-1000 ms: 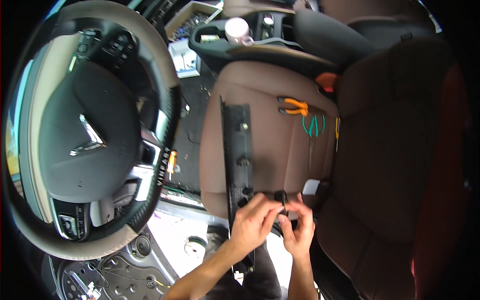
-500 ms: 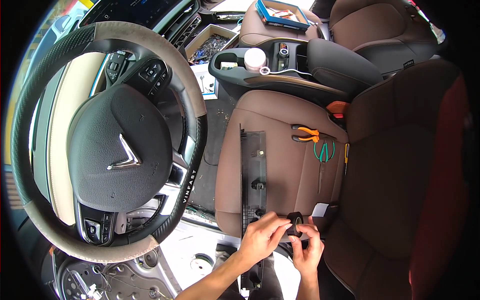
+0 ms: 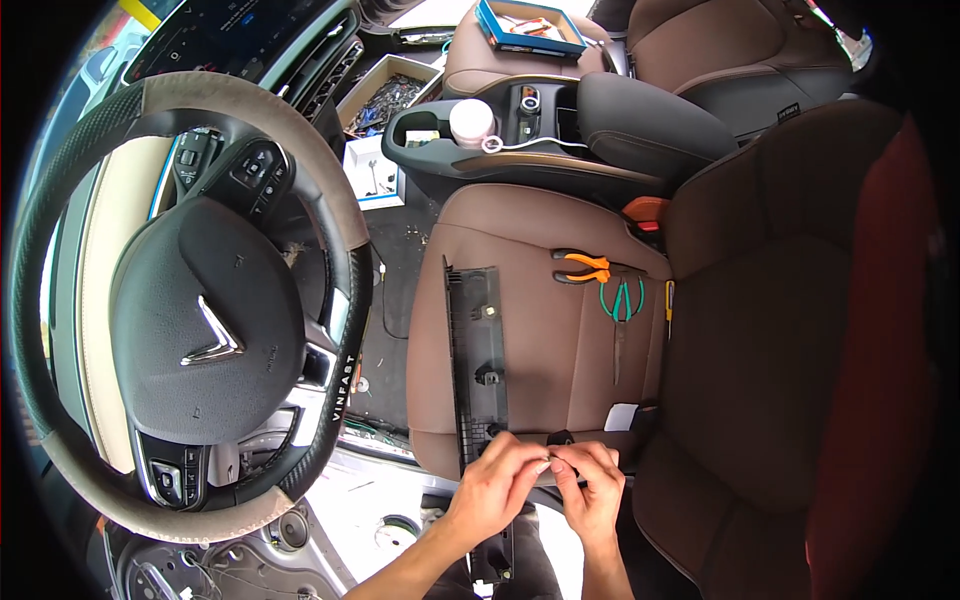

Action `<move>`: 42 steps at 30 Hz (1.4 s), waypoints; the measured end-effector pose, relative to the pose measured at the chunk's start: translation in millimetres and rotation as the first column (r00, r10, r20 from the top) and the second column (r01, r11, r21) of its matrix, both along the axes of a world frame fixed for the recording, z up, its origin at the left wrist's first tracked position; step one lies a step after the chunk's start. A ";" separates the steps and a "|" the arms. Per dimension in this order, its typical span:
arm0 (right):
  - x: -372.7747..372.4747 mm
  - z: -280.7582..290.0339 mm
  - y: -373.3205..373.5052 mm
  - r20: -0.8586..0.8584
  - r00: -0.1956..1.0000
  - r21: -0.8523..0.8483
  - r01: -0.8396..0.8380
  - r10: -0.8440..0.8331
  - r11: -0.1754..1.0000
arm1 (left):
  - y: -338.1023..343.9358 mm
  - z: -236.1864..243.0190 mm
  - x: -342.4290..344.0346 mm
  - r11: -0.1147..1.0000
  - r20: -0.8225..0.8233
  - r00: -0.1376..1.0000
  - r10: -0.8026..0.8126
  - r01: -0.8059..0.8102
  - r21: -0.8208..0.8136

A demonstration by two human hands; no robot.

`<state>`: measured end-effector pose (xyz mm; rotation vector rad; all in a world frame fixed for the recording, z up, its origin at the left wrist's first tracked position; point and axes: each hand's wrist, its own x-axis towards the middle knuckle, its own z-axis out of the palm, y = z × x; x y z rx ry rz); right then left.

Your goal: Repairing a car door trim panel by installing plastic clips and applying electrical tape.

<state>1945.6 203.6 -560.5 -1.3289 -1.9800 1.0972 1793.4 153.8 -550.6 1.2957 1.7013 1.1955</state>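
Note:
My left hand and my right hand meet fingertip to fingertip over the front edge of the brown driver's seat. A roll of black tape shows in part behind the right fingers, which are closed around it. Left thumb and forefinger pinch at the roll's near side; what lies between them is too small to make out. Just left of the hands, a long black plastic trim panel lies on the seat, its near end running under my left hand and past my legs.
Orange-handled pliers, green-handled pliers and a thin yellow-handled tool lie farther back on the seat. A white piece is beside the backrest. The steering wheel stands at left, the centre console beyond.
My hands have drawn together at the tape roll. The roll, plainly seen before, has turned and is now mostly covered by fingers. The whole view has shifted slightly.

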 end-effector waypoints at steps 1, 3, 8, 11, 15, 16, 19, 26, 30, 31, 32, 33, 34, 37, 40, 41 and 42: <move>0.9 -3.3 1.3 -0.044 0.999 0.024 0.008 -0.007 1.000 | 3.2 10.2 -5.5 0.986 0.082 0.996 -0.047 0.059 -0.157; -0.4 -9.9 3.1 -0.166 0.980 -0.167 0.082 -0.110 0.983 | 1.5 -10.1 -11.3 0.991 0.226 0.973 -0.038 0.065 -0.116; 5.4 3.7 3.1 -0.371 0.880 -0.450 0.108 -0.296 0.886 | 1.3 -5.9 -21.9 0.964 0.519 0.850 -0.096 0.209 -0.164; 5.3 2.6 7.1 -0.420 0.883 -0.378 0.038 -0.208 0.925 | 2.8 -7.6 -14.2 0.969 0.743 0.647 0.169 0.030 -0.247; 2.8 4.0 7.7 -0.443 0.887 -0.333 -0.027 -0.132 0.943 | -8.0 -21.7 -12.2 0.989 0.745 0.657 0.114 -0.006 -0.147; 2.6 4.6 7.1 -0.433 0.896 -0.317 -0.048 -0.100 0.947 | -10.3 -21.2 -11.4 0.988 0.745 0.656 0.118 -0.006 -0.151; 0.6 8.9 7.9 -0.414 0.909 -0.300 -0.084 -0.050 0.950 | -12.9 -19.2 -9.1 0.990 0.651 0.755 0.084 0.010 -0.139; -6.2 20.4 12.6 -0.326 0.943 -0.388 -0.065 -0.071 0.919 | -15.5 -19.3 -1.2 0.995 0.569 0.816 0.104 -0.090 -0.052; -4.7 14.5 14.4 -0.277 0.960 -0.337 -0.074 -0.024 0.938 | -10.8 -16.1 -4.8 0.996 0.511 0.855 0.084 -0.085 -0.021; -4.5 13.4 14.7 -0.274 0.962 -0.304 -0.091 0.004 0.948 | -10.7 -15.5 -6.5 0.996 0.512 0.855 0.083 -0.084 -0.021; -4.2 12.7 14.8 -0.269 0.963 -0.271 -0.107 0.032 0.956 | -10.9 -15.4 -8.5 0.999 0.447 0.893 0.049 -0.052 -0.006; -4.5 13.2 14.8 -0.268 0.963 -0.271 -0.106 0.031 0.957 | -10.9 -15.1 -9.6 1.000 0.380 0.925 0.015 -0.019 0.008; -5.0 13.7 14.6 -0.261 0.965 -0.307 -0.092 0.009 0.947 | -10.8 -15.2 -9.0 1.000 0.381 0.925 0.014 -0.018 0.008; -5.9 14.3 12.8 -0.229 0.973 -0.352 -0.067 -0.017 0.934 | -11.7 -14.6 -7.9 0.999 0.429 0.903 0.028 -0.036 0.012; -7.8 15.5 10.1 -0.195 0.981 -0.359 -0.050 -0.022 0.932 | -15.7 -12.3 -7.4 0.996 0.653 0.752 0.093 -0.058 -0.075; -8.6 15.9 9.0 -0.186 0.982 -0.357 -0.047 -0.022 0.933 | -18.3 -14.9 -7.2 0.995 0.719 0.688 0.100 -0.047 -0.093; -8.7 15.6 8.2 -0.185 0.983 -0.358 -0.046 -0.023 0.933 | -19.9 -16.6 -6.9 0.993 0.780 0.616 0.107 -0.033 -0.110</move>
